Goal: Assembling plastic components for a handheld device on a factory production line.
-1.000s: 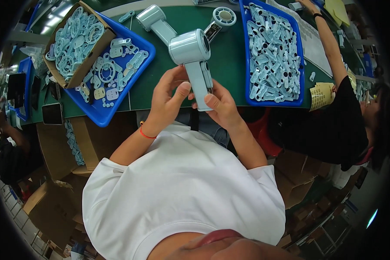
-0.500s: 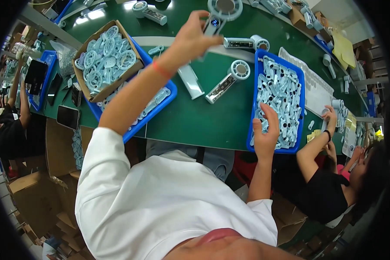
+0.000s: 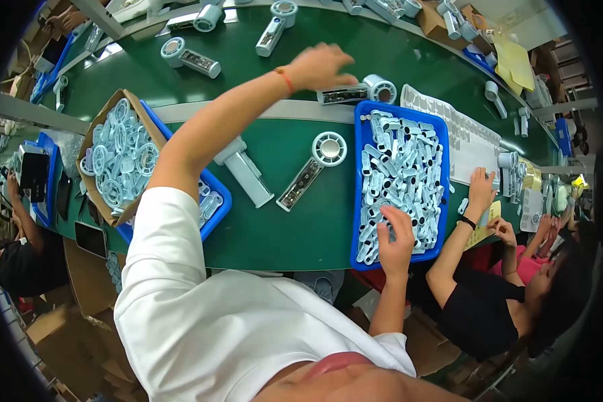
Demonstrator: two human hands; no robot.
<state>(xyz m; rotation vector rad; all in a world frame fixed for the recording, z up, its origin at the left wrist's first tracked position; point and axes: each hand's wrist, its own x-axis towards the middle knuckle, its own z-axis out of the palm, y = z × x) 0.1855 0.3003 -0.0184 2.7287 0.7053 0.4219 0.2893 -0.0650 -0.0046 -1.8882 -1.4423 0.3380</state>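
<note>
My left hand (image 3: 320,67) is stretched over the far part of the green table, holding nothing, its fingers apart. Just beyond it lies a light-blue handheld fan (image 3: 273,35); close to its fingertips is a second one with an opened handle (image 3: 345,94). Over the near end of a blue tray (image 3: 442,194) full of small pale-blue plastic parts, my right hand (image 3: 395,244) hovers with thumb and fingers apart and nothing visible in it. Between the trays lies a fan with its inner board exposed (image 3: 300,184). Beside it another fan (image 3: 248,175) is partly covered by my left forearm.
A cardboard box (image 3: 90,144) of pale-blue rings rests on another blue tray (image 3: 214,231) to the left. More fans (image 3: 191,59) lie along the far strip. A co-worker's hand (image 3: 481,191) works at the right, beside printed sheets (image 3: 472,144). A phone (image 3: 90,239) lies at left.
My left hand has let go of the fan it held, which now lies on the far part of the table. The view has shifted; my right hand stays over the tray.
</note>
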